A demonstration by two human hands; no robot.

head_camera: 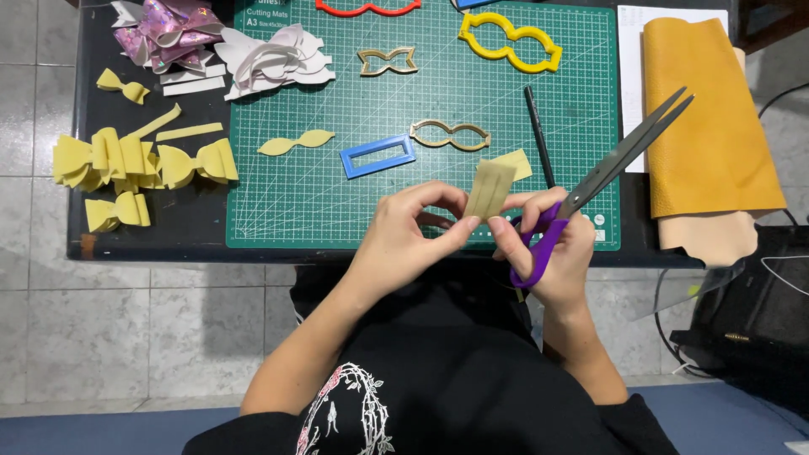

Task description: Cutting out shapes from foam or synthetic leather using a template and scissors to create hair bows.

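Left hand [404, 236] pinching folded yellow strip [490, 189] above near edge of green mat [337, 202]; right hand [552, 248] pinching it too, gripping purple-handled scissors [590, 181], blades apart. Beyond: blue frame [377, 156], yellow bows [135, 164]. Red template [367, 8] cropped at top.

one camera, worn on my head, looks almost straight down over my lap onto the near edge of the dark bench [152, 240] and its green cutting mat [337, 194], close enough that my forearms fill the lower frame; tiled floor [84, 329] shows below.
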